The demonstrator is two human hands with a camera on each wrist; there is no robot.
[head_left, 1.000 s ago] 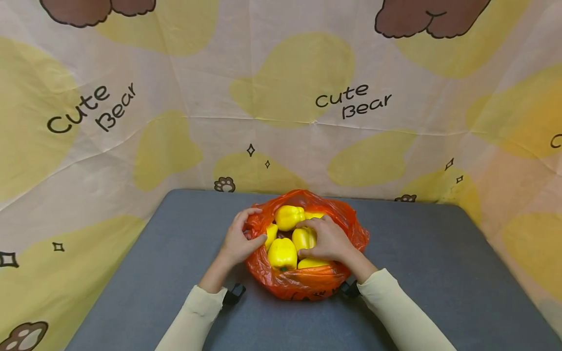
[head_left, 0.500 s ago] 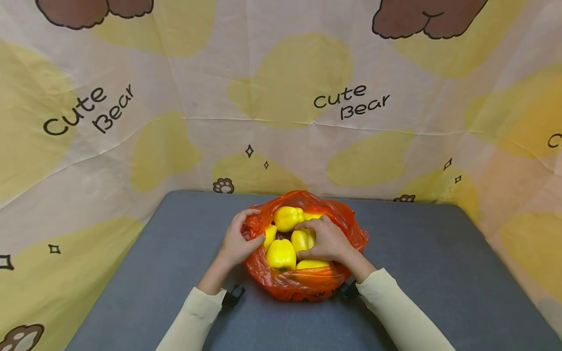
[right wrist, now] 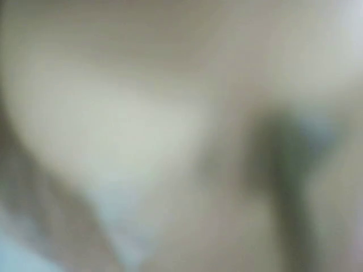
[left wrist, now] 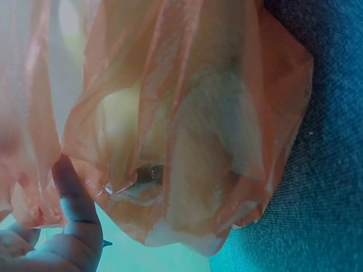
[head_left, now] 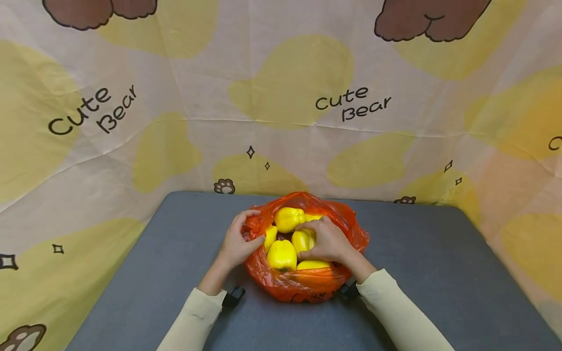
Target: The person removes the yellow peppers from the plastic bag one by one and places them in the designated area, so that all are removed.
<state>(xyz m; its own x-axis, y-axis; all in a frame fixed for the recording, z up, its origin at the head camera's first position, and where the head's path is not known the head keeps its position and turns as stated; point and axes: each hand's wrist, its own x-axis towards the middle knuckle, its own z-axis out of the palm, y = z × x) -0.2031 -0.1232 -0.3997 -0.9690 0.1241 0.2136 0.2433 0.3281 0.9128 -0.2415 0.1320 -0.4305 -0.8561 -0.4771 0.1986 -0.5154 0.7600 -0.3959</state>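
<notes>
A red plastic bag (head_left: 285, 287) stands with its mouth wide, holding several yellow bell peppers (head_left: 282, 255). At its left rim my left hand (head_left: 239, 243) grips the plastic, thumb on the inner side. In the left wrist view, fingers (left wrist: 76, 204) touch the thin bag wall (left wrist: 215, 170), and peppers show dimly through it. My right hand (head_left: 330, 240) reaches into the bag from the right and holds one yellow bell pepper (head_left: 303, 241) between thumb and fingers. Part of that pepper is hidden by the hand. The right wrist view is too blurred to make out.
Under the bag is a grey table (head_left: 175, 273) with rounded far corners. A patterned cloth (head_left: 285, 83) with yellow patches and lettering hangs behind and along both sides. Dark wrist devices (head_left: 233, 296) sit below both wrists, close to the bag.
Hands, bag and peppers keep the same places. Only the head view shifts slightly.
</notes>
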